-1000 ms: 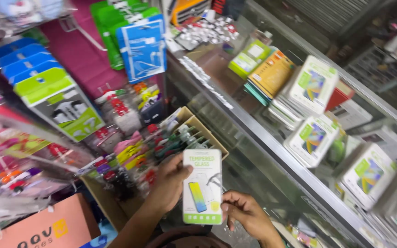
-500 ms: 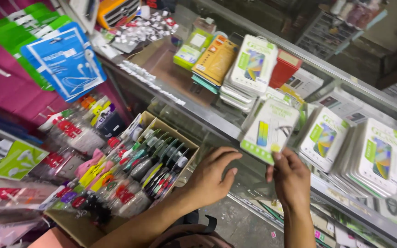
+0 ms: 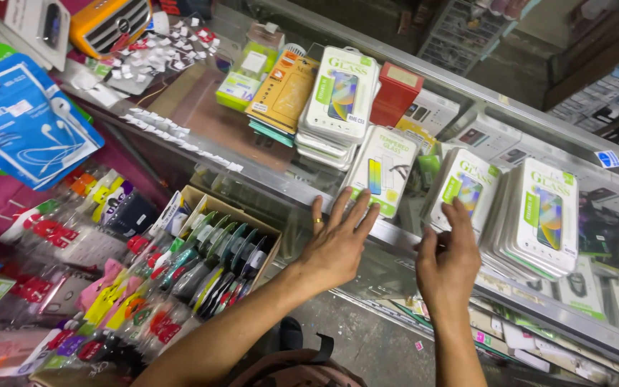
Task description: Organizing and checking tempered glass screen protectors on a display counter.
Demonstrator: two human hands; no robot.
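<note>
A white and green flat pack [image 3: 382, 169] with a phone picture lies on the glass counter top [image 3: 202, 118], leaning among other packs. My left hand [image 3: 338, 244] rests at the counter's metal edge with fingers spread, its fingertips touching the pack's lower edge. A ring is on one finger. My right hand [image 3: 447, 252] is just to the right, its fingers loosely apart. Its fingertips touch the lower edge of a neighbouring stack of similar packs [image 3: 467, 192]. Neither hand holds anything.
More white pack stacks [image 3: 342, 93] [image 3: 542, 218], an orange pack [image 3: 284, 89] and a red box [image 3: 395, 93] crowd the counter. Below left stands a cardboard box of small packets [image 3: 220, 251], with hanging accessories and a blue earphone pack [image 3: 23, 132] beside it.
One second ago both hands held the white and green pack low in front of me. They carried it up to the counter, and it now lies there, released.
</note>
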